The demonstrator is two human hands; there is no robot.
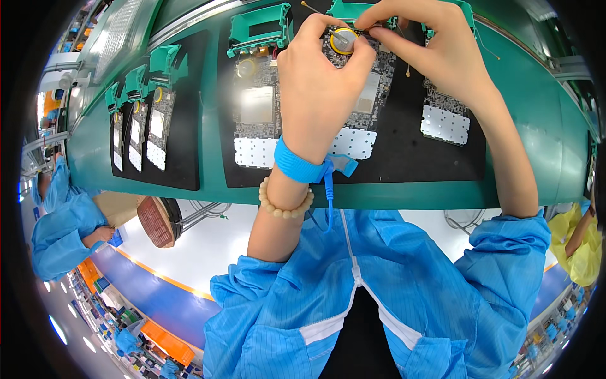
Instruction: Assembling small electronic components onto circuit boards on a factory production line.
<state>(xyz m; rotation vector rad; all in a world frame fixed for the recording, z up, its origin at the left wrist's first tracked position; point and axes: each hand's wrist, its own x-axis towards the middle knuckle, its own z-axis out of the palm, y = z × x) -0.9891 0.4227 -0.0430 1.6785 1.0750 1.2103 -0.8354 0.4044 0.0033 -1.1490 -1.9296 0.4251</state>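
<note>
My left hand (pixel 325 88) is closed over a circuit board (pixel 384 66), its thumb and forefinger curled around a silver coin cell (pixel 344 40) with a yellow rim. Close beside it, the fingertips of my right hand (pixel 435 47) pinch together at the board's upper end, by a green plastic frame (pixel 350 9). What they hold is too small to make out. A thin cable (pixel 408 71) with a gold tip hangs below my right fingers. My left hand and wrist cover part of the board and its white perforated plate (pixel 355 143).
Similar boards lie left (pixel 255 104) and right (pixel 445 123) on the black mat (pixel 404 161). Several more sit on another black mat (pixel 183 126) at left. A blue wrist strap (pixel 297 161) trails a cord. A brown stool (pixel 158 221) and co-workers (pixel 69 221) are beyond the green bench.
</note>
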